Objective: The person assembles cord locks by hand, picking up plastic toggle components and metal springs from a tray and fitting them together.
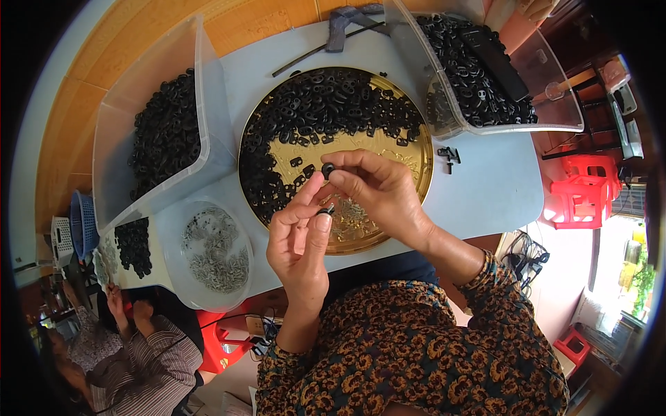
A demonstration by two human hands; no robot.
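My right hand (385,194) pinches a small round black plastic piece (327,168) between thumb and fingertips. Just below it, my left hand (298,246) is closed on a small black part (325,211) with a short silvery tip, held between thumb and fingers. The two pieces are apart. Both hands hover over the near part of a round gold tray (374,147). Black plastic pieces (312,100) heap along its far and left sides, some with two holes. Small silvery metal parts (354,220) lie near my hands, too small to name surely.
Clear plastic bins (201,104) of black pieces stand left and right; a black box-like object (494,62) lies in the right one. A shallow tub (243,243) holds small metal parts. Black screw-like pieces (449,159) lie beside the tray. Another person (146,353) works at lower left.
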